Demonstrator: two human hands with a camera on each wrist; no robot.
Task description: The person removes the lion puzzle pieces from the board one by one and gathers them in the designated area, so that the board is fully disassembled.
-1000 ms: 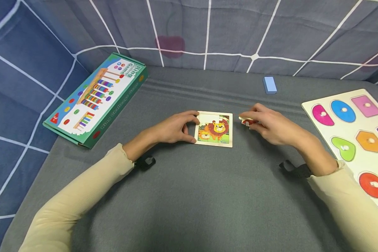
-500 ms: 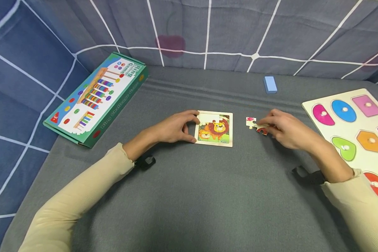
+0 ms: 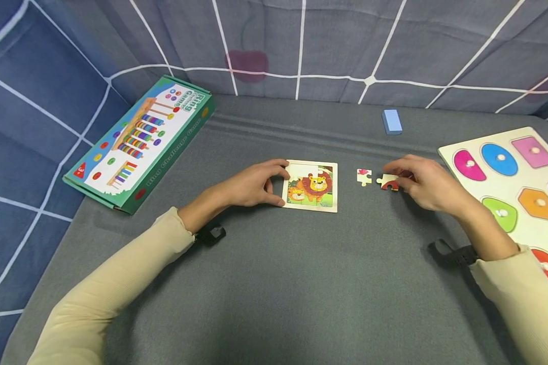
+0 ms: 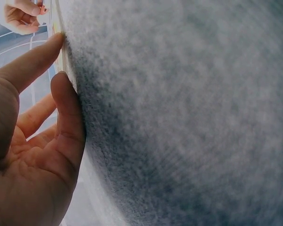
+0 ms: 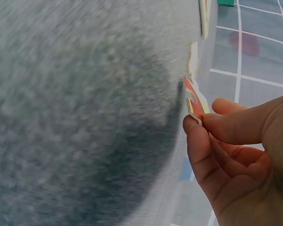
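A small square wooden puzzle board (image 3: 309, 209) with a lion picture lies on the grey cloth. In its upper left the bare backing shows. My left hand (image 3: 255, 185) holds the board's left edge, fingertips at the upper corner and thumb at the lower one. To the right, my right hand (image 3: 426, 180) pinches a red and cream jigsaw piece (image 3: 388, 182) between thumb and fingers. The right wrist view shows that piece tilted up in the fingertips. Between board and hand lies another jigsaw piece (image 3: 364, 176), cream with a pink patch.
A green ring game box (image 3: 139, 147) lies at the back left. Toward the back right is a blue block (image 3: 392, 122). A large knobbed shape board (image 3: 509, 190) takes up the right side, partly under the right forearm. A checked cloth (image 3: 274, 45) rises behind.
My right hand has moved right with the red and cream piece, drawing it apart from the pink-patched piece, which now lies alone on the cloth. The left hand and puzzle board stay put.
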